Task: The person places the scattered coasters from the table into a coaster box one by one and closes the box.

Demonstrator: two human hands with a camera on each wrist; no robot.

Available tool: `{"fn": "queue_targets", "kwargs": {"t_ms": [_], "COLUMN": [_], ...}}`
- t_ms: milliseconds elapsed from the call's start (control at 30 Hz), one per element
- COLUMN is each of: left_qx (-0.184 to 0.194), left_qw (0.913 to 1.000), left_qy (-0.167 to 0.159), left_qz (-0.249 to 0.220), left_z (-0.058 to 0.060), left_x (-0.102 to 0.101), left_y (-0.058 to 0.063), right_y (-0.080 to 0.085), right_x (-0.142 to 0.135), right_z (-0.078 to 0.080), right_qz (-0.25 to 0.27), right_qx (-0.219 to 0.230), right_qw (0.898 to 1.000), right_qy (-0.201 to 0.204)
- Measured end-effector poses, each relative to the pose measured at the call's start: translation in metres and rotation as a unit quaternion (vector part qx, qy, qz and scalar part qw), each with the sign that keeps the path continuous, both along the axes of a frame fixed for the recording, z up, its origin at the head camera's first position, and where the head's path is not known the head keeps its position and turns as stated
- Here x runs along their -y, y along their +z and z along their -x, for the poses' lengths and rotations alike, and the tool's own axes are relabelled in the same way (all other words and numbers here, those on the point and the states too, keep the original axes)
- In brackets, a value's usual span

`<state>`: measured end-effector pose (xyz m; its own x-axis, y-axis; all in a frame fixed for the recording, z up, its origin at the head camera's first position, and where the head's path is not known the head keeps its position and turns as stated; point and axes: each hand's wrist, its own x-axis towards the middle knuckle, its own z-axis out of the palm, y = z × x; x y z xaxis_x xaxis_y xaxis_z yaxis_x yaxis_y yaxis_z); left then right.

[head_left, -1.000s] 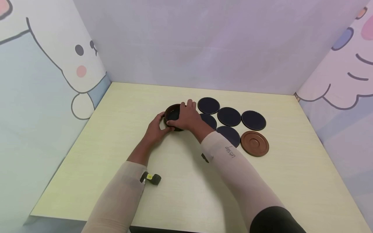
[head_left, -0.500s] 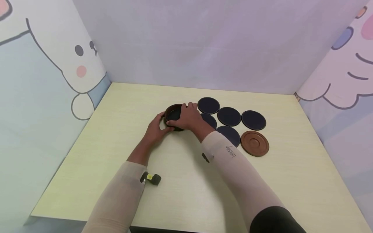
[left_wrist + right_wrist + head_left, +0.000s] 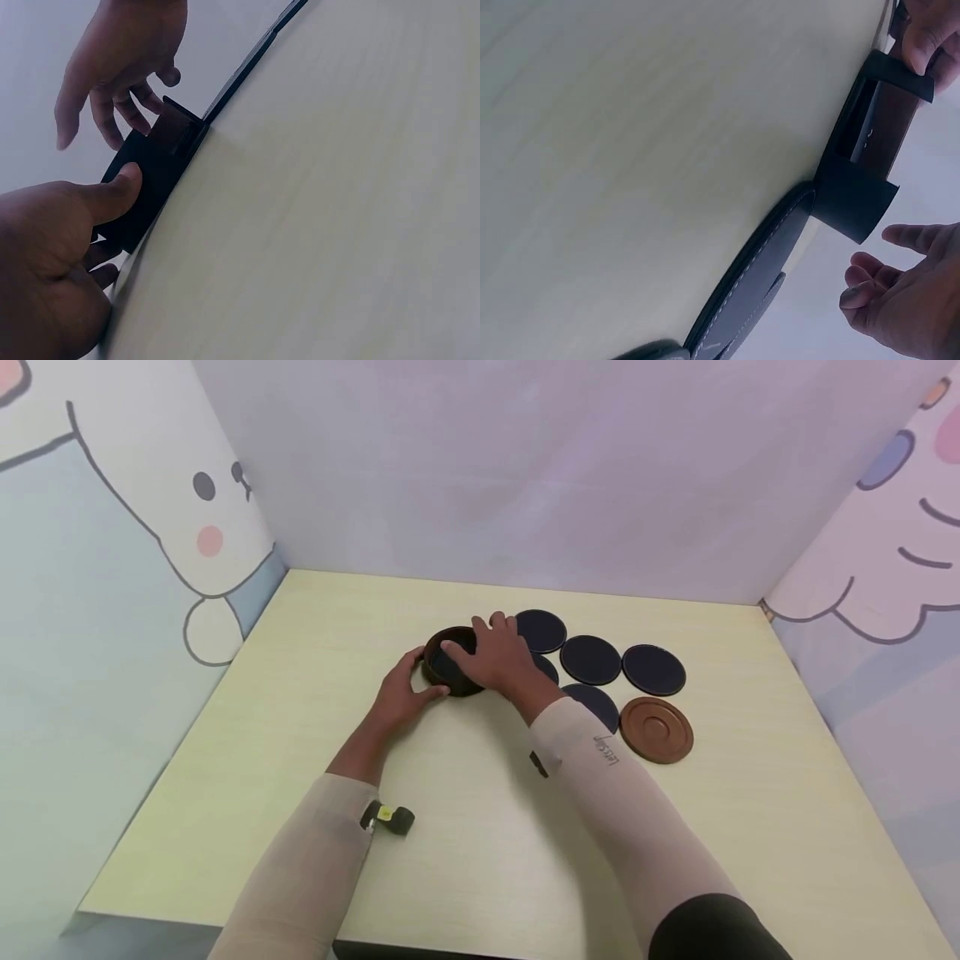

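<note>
A round, low coaster holder (image 3: 463, 688) with a dark outside and brown inner wall stands on the table. My left hand (image 3: 397, 695) grips its left side, the thumb (image 3: 129, 180) pressing the outer wall in the left wrist view. Above the holder's right side hovers my right hand (image 3: 501, 652), fingers spread and nothing in them. In the right wrist view that hand (image 3: 907, 289) is apart from the holder (image 3: 851, 199), whose wall has a cut-out. Dark round coasters lie flat to its right, the nearest coaster (image 3: 546, 668) partly hidden by my right hand.
More dark coasters (image 3: 591, 660) lie close together on the pale table (image 3: 465, 827), one showing a stitched edge (image 3: 739, 289). A brown ringed disc (image 3: 656, 730) sits at the right front of the group. A wall (image 3: 487, 485) rises behind the table.
My right hand has let go of the holder's rim, lifting and shifting slightly right with fingers opening. The left hand and the holder have stayed in place.
</note>
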<state>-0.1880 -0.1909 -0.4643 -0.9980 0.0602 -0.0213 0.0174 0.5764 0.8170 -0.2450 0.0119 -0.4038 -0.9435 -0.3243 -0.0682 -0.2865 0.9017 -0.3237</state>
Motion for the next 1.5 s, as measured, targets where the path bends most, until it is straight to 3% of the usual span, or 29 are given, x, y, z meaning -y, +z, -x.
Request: {"fn": "queue_targets", "kwargs": {"t_ms": [267, 633, 1100, 1500], "left_qx": [-0.003, -0.007, -0.008, -0.012], "left_qw": [1.0000, 0.9999, 0.9999, 0.9998], "left_qy": [-0.001, 0.000, 0.000, -0.003], "left_qz": [-0.005, -0.011, -0.010, -0.013], "left_z": [-0.001, -0.002, -0.001, -0.001], "left_x": [-0.001, 0.000, 0.002, 0.001], "left_y": [-0.001, -0.001, -0.001, -0.001], "right_y": [0.003, 0.008, 0.019, 0.018], "right_x": [-0.020, -0.046, -0.061, -0.070], "right_z": [0.008, 0.014, 0.014, 0.009], "right_qz": [-0.006, 0.028, -0.086, -0.100], "right_qx": [0.033, 0.079, 0.155, 0.187], "right_qw": [0.999, 0.996, 0.984, 0.977], "right_qy": [-0.026, -0.024, 0.002, 0.029]}}
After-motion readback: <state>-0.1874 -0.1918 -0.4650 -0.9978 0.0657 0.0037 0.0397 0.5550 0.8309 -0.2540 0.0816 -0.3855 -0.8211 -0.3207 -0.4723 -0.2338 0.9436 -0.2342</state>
